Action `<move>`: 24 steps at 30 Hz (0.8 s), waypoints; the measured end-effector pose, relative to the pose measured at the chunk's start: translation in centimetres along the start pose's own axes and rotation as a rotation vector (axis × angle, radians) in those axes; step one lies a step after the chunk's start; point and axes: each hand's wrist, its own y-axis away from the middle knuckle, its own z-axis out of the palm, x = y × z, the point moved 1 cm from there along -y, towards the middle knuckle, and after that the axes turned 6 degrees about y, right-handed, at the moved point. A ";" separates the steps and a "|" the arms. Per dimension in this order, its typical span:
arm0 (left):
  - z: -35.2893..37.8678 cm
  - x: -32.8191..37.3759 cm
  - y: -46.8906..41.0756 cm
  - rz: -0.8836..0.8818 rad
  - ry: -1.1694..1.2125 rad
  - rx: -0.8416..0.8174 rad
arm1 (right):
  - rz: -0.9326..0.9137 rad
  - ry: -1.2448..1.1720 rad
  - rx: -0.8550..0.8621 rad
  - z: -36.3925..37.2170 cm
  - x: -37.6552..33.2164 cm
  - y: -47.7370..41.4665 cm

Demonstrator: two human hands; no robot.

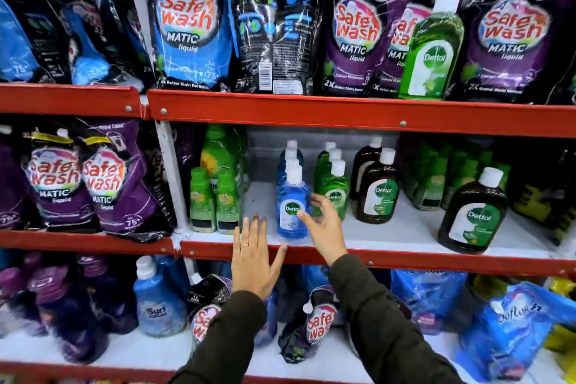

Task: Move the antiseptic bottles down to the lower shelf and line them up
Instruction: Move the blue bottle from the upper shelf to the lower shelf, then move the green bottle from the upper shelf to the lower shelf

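While one green bottle [431, 47] is left above, most are lined below (fingers [314, 200] spread, nothing gripped).

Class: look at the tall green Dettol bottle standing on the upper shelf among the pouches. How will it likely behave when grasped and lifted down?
The green Dettol bottle looks rigid, so it should keep its shape when gripped. It appears nearly full, so probably heavy for its size. Tall and narrow, with glossy sides, it may tip or slip if nudged near the cap.
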 end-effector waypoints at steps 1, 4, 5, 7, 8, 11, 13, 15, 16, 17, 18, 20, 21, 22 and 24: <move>0.0 0.0 0.0 -0.001 0.003 0.004 | 0.004 0.003 0.003 0.2 0.2 -0.2; 0.0 0.0 0.0 0.007 0.000 0.009 | 0.030 -0.009 -0.012 0.8 0.7 -0.6; 0.0 0.0 0.0 0.010 -0.001 0.010 | 0.037 -0.015 -0.017 0.9 0.9 -0.7; 0.1 0.0 0.0 0.007 0.001 0.019 | 0.049 -0.027 -0.018 1.1 1.2 -0.7; 0.2 -0.1 0.0 0.003 0.000 0.021 | 0.052 -0.034 -0.015 1.1 1.4 -0.6; 0.5 -0.2 -0.1 -0.002 -0.010 0.019 | 0.056 -0.050 -0.015 1.1 1.6 -0.5; 0.5 -0.2 -0.1 -0.002 -0.014 0.021 | 0.063 -0.049 -0.025 1.0 1.6 -0.5; 0.5 -0.2 0.0 -0.004 -0.013 0.025 | 0.053 -0.033 -0.037 0.9 1.6 -0.5; 0.4 -0.1 0.0 -0.007 -0.016 0.023 | 0.044 -0.018 -0.042 0.8 1.7 -0.4; 0.4 -0.1 0.0 -0.013 -0.022 0.016 | 0.037 -0.003 -0.046 0.8 1.8 -0.4; 0.3 0.1 0.0 -0.021 -0.026 0.008 | 0.031 0.018 -0.049 0.7 1.9 -0.3; 0.1 0.3 0.0 -0.041 -0.007 0.006 | 0.013 0.098 -0.049 0.5 2.0 0.0; -0.1 0.5 0.1 -0.056 0.017 0.012 | 0.001 0.145 -0.045 0.3 1.9 0.3; -0.3 0.7 0.1 -0.071 0.048 0.021 | -0.017 0.186 -0.035 0.1 1.9 0.6; -0.9 1.2 0.2 -0.081 0.089 0.066 | -0.097 0.290 0.013 -0.7 1.6 1.4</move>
